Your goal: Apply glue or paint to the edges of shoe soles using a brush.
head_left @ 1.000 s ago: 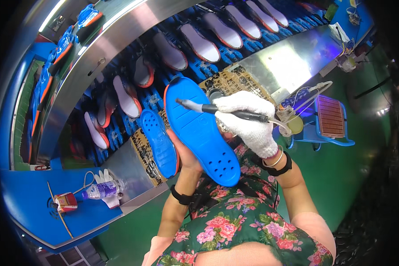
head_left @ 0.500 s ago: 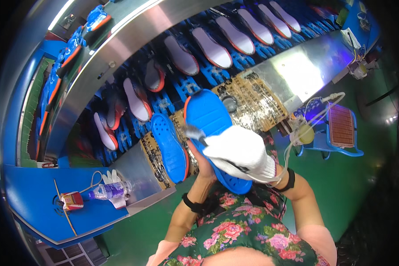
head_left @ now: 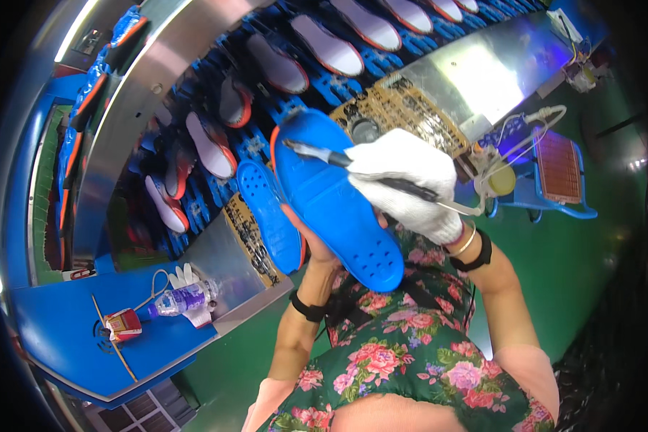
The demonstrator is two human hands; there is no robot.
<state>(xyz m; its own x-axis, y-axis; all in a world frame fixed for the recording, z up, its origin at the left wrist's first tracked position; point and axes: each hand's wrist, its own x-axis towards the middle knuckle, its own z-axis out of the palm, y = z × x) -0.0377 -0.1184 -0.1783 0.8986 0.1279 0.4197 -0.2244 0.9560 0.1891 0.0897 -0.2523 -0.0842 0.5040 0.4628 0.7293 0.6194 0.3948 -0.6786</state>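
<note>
My bare left hand (head_left: 317, 241) grips a blue shoe sole (head_left: 336, 205) from beneath, tilted up with its inner face toward me. Small round holes dot the sole's near end, and orange runs along its far left edge. In a white glove, my right hand (head_left: 409, 183) is closed round a black-handled brush (head_left: 331, 156) joined to a pale thin hose. The brush's tip lies over the far part of the sole, apparently touching it. Just left of the held sole, a second blue sole (head_left: 270, 216) rests on the brown-covered ledge.
Beyond the ledge (head_left: 407, 108), several pale-topped, orange-edged soles (head_left: 327, 47) sit in a row on blue holders. A round dark cup (head_left: 365, 130) stands on it. The blue table (head_left: 65, 309) at left bears a bottle (head_left: 183, 298), glove and red box (head_left: 124, 325). A blue-framed stool (head_left: 558, 176) stands right.
The brush has moved up and left across the held sole, toward its far end. That sole is turned more toward me, and the view has shifted a little.
</note>
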